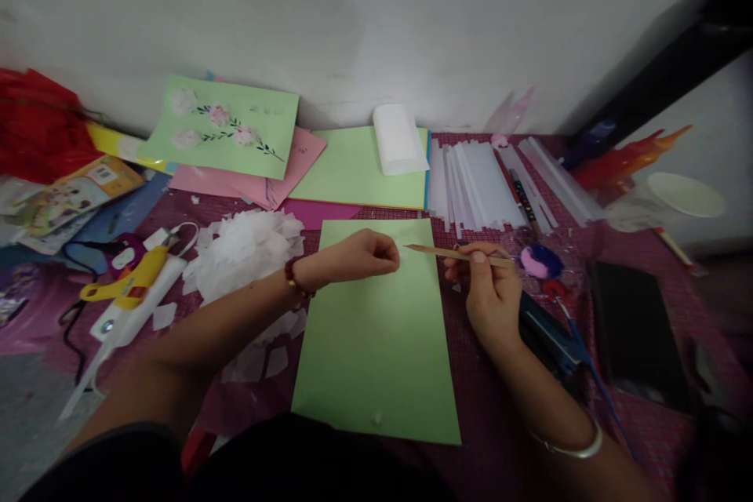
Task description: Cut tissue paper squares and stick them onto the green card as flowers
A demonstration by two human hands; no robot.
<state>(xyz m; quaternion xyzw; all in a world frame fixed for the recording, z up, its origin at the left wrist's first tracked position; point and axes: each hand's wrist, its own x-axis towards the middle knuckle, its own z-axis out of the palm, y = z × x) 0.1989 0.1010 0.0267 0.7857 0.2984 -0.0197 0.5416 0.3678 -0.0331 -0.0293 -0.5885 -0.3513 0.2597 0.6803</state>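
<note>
A green sheet of paper (376, 337) lies in front of me. Above its upper part is my left hand (370, 253), fingers closed in a pinch; a small white bit shows faintly beside the fingertips, but I cannot make out what they hold. At the sheet's right edge, my right hand (491, 286) grips a thin wooden stick (432, 250) whose pointed tip reaches left, close to the left fingertips without visibly touching them. A pile of white paper petals (252, 247) sits left of the sheet, behind my left forearm.
Behind stand a green card with paper flowers (235, 153), a white tissue pack (397, 140) and white strips (476, 184). A yellow glue gun (141, 278) rests on a power strip at left. At right lie a dark blue tool (547, 333) and a black flat object (638, 325).
</note>
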